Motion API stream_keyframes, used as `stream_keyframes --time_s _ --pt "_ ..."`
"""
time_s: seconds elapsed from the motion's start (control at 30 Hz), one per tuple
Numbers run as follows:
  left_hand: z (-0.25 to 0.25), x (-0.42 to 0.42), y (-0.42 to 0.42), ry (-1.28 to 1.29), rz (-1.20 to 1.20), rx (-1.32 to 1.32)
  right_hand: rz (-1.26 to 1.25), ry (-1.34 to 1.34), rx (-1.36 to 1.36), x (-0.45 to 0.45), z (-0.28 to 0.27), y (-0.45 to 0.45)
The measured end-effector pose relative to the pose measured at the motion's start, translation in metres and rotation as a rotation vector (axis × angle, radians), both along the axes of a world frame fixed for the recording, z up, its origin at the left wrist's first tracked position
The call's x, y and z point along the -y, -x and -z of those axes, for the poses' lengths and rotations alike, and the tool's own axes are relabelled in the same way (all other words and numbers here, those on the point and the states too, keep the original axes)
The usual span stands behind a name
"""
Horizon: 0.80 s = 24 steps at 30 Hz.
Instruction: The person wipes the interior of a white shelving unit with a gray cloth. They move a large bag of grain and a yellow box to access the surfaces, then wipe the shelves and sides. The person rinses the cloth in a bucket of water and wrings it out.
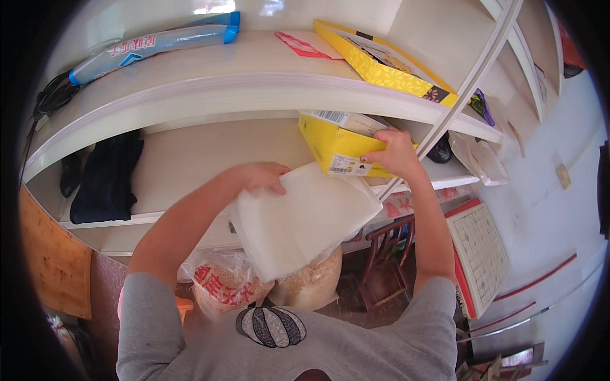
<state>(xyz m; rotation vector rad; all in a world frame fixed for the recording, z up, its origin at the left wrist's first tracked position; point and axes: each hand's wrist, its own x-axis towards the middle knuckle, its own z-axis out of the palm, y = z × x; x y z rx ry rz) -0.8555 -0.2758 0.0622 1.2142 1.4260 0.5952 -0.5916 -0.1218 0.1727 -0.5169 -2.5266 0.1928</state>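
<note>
My left hand (pixel 267 177) grips the upper left edge of a white cloth or soft sheet (pixel 305 219), which hangs in front of the lower shelf (pixel 205 147). At the right end of that shelf, a yellow cardboard box (pixel 314 138) bears a printed label and a barcode. My right hand (pixel 395 150) has its thumb on the box's front and its fingers over the upper edge. Part of the box's underside meets the top of the white sheet; whether they touch is hard to tell.
Folded dark cloth (pixel 109 176) lies at the shelf's left. Above are blue plastic packaging (pixel 157 47) and an open yellow tray-like box (pixel 386 62). Below stand filled sacks (pixel 228 281) and a wooden chair (pixel 386 262). A xiangqi board (pixel 481 252) leans at the right.
</note>
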Motion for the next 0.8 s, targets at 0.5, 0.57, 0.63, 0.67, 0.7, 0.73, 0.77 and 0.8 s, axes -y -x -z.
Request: stream_keyframes --time_s 0.5,0.57,0.63,0.67,0.7,0.73,0.77,0.8 --pt "-0.002 -0.104 0.064 0.022 0.319 -0.626 0.0 -0.033 0.037 -0.008 -0.001 -0.006" --pt "0.019 -0.11 0.098 -0.04 0.251 -0.616 -0.037 -0.116 -0.007 -0.005 0.008 -0.004" --pt "0.041 -0.119 0.139 -0.038 0.147 -0.587 -0.087 -0.229 -0.078 0.009 0.025 0.002" --pt "0.042 -0.124 0.14 -0.051 0.128 -0.581 -0.097 -0.221 -0.054 0.016 0.031 0.002" --pt "0.04 -0.133 0.14 -0.071 0.12 -0.586 -0.11 -0.213 -0.032 0.023 0.036 0.003" --pt "0.039 -0.136 0.137 -0.075 0.104 -0.602 -0.129 -0.2 -0.014 0.028 0.04 0.004" --pt "0.036 -0.141 0.135 -0.087 0.099 -0.613 -0.124 -0.211 -0.022 0.03 0.041 0.004" --pt "0.033 -0.145 0.133 -0.095 0.094 -0.632 -0.119 -0.222 -0.029 0.03 0.041 0.003"
